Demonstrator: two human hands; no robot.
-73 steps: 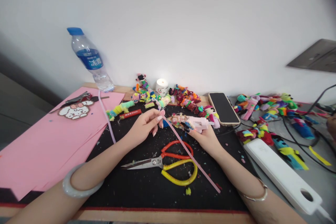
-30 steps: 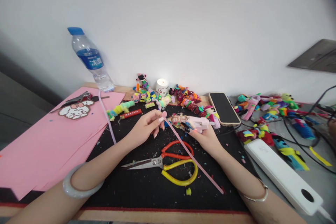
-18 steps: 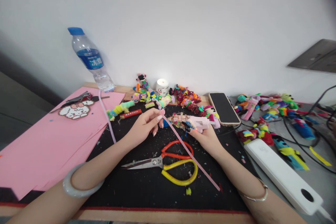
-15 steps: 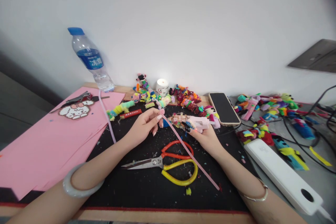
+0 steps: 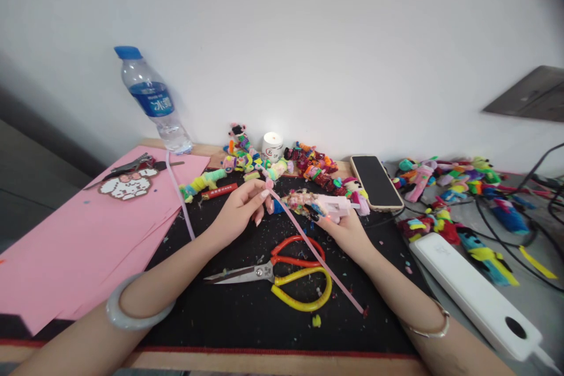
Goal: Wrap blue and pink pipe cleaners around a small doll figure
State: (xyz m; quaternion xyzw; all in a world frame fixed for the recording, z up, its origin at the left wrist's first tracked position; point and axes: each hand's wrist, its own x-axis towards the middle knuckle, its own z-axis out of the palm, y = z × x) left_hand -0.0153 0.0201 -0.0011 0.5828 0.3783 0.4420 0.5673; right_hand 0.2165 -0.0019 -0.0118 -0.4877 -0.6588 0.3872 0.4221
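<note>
A plain white wall runs behind a black mat (image 5: pixel 247 311) littered with coloured scraps, and I'm looking down at my two hands near its centre. My left hand (image 5: pixel 238 211) pinches the coiled top end of a pink pipe cleaner (image 5: pixel 315 249) between thumb and fingertips, closed tight on it; the strand runs from there toward five o'clock, crossing over the scissors (image 5: pixel 282 273) and ending low on the mat. My right hand (image 5: pixel 346 229) is wrapped around a pink glue gun (image 5: pixel 332 205), nozzle pointing at nine o'clock toward the coil, with a clump of multicoloured fuzzy bits crowding its tip. The two hands sit close but not touching.

I judge I'm at the fixing step: the rolled end is held ready and the nozzle is just beside it. The next move calls for a steady left pinch, a small squeeze of glue right on the coil, and fingertips kept off the hot tip.

At eleven o'clock, pink paper (image 5: pixel 83 235) carries a pixel bunny, with a water bottle (image 5: pixel 152 100) beyond it. At twelve, a lit candle (image 5: pixel 272 145) stands among finished fuzzy figures. A phone (image 5: pixel 376 182) lies at one o'clock, a white power strip (image 5: pixel 473 294) at three.
</note>
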